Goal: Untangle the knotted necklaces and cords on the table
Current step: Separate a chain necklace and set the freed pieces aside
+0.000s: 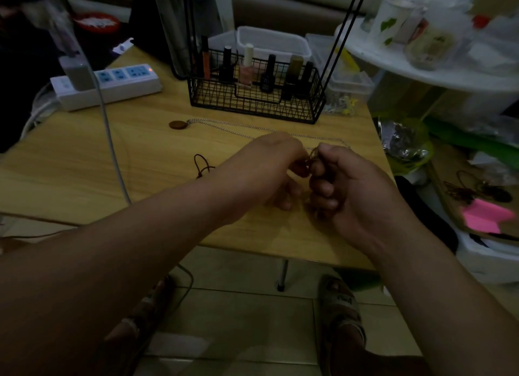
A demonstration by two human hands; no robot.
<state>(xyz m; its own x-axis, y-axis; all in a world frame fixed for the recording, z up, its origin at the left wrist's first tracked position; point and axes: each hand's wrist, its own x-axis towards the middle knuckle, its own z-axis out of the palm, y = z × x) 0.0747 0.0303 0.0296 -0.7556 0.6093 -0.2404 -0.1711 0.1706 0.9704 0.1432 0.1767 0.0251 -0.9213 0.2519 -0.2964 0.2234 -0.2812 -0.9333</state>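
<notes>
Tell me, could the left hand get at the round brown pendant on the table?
Probably yes: the pendant lies on the table beyond the left hand, with nothing between. But that hand is pinching the tangle and must let go first.

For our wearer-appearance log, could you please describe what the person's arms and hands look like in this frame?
The left forearm and right forearm are bare to the frame edge; no sleeves show. The left hand and right hand are ungloved, with no ring, watch or bracelet visible on the sides facing the camera. Nails look short and unpainted, though the light is dim.
</notes>
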